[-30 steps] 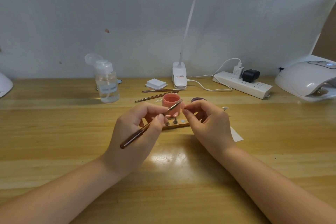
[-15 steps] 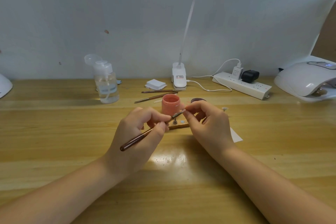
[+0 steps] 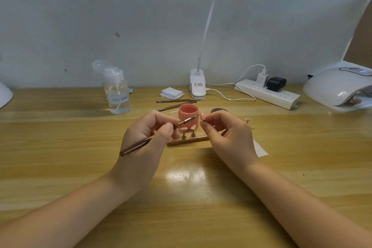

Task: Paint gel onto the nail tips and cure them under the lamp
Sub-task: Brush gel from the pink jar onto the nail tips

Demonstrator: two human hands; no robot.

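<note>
Pink nail tip, seemingly at brush

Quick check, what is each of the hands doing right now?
Left hand: grips the brush, bristles at the nail tip.
Right hand: pinches that nail tip.

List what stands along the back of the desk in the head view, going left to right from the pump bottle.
pump bottle → white pad stack → desk lamp clip base → power strip → white nail curing lamp
</note>
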